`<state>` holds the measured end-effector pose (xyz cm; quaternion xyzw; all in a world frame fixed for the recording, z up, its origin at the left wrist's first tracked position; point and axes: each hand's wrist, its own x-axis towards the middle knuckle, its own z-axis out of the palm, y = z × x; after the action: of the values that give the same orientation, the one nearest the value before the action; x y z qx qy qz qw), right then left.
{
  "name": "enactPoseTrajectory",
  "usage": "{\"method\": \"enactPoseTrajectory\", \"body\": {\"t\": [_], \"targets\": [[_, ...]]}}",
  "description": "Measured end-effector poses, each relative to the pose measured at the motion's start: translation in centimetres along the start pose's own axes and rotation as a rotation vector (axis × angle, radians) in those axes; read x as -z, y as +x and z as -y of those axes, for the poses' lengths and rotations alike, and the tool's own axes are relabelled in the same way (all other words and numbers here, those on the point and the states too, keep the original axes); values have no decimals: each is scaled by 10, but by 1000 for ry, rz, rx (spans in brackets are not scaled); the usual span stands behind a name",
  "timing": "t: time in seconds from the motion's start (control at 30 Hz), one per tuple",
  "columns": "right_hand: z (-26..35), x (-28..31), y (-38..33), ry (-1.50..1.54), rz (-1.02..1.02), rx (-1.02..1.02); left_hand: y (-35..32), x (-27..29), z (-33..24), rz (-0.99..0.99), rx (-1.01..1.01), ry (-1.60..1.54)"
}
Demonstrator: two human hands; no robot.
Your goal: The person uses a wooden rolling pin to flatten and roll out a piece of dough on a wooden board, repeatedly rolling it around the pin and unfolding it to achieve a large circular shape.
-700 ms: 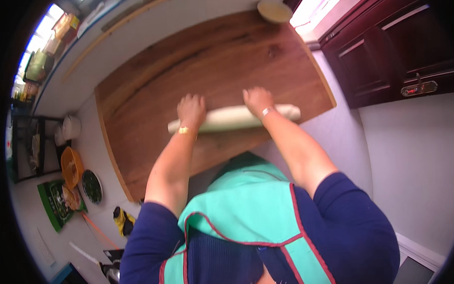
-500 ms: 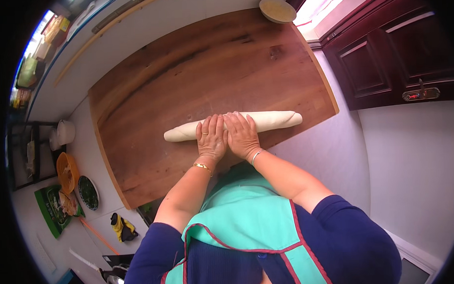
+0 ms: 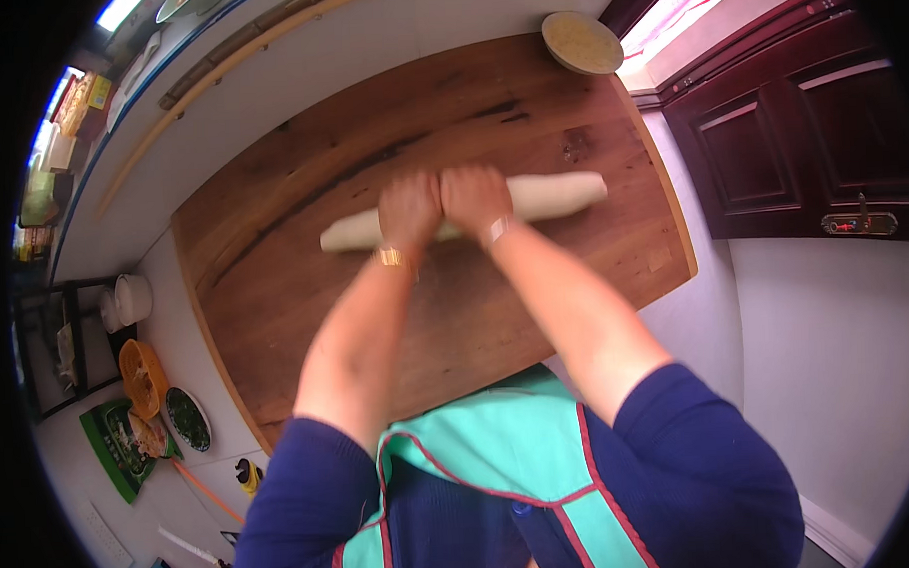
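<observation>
A long white dough roll (image 3: 557, 195) lies across the wooden board (image 3: 306, 329), its right end slightly farther away than its left. Over its middle, my left hand (image 3: 410, 210) and my right hand (image 3: 476, 198) press side by side, thumbs nearly touching. Both hands are smeared by motion, but their fingers look curled over the roll's far side, where the tips are hidden. The roll sticks out past my hands on both sides. Whether there is a pin inside it cannot be seen.
A shallow bowl of pale yellow stuff (image 3: 582, 42) stands at the board's far right corner. Off the left edge are an orange basket (image 3: 142, 378), a dish of dark greens (image 3: 187, 419) and a green package (image 3: 117, 451). A dark red door (image 3: 800, 132) is at the right.
Both hands have pushed forward, away from my body, and the dough roll has moved with them. My fingers have gone from lying flat to curled over it. The view has shifted a little.
</observation>
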<state>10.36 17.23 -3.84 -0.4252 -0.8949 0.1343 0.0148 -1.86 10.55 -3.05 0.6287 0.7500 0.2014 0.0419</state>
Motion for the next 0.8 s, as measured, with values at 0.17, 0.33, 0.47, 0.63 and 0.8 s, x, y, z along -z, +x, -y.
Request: {"method": "enactPoseTrajectory", "body": {"t": [0.17,0.33,0.47,0.63,0.8], "targets": [[-31,35,-35,-56,-543,56,-20,19,32,-190,-39,200],[-40,61,19,-42,-536,91,10,9,63,-171,-5,195],[-68,53,106,-57,146,-161,79,3,95,22,56,219],[-83,42,120,-59,-683,80,122,-8,104,-375,-76,234],[-101,45,196,55,71,-260,179,-8,118,-142,145,72]]}}
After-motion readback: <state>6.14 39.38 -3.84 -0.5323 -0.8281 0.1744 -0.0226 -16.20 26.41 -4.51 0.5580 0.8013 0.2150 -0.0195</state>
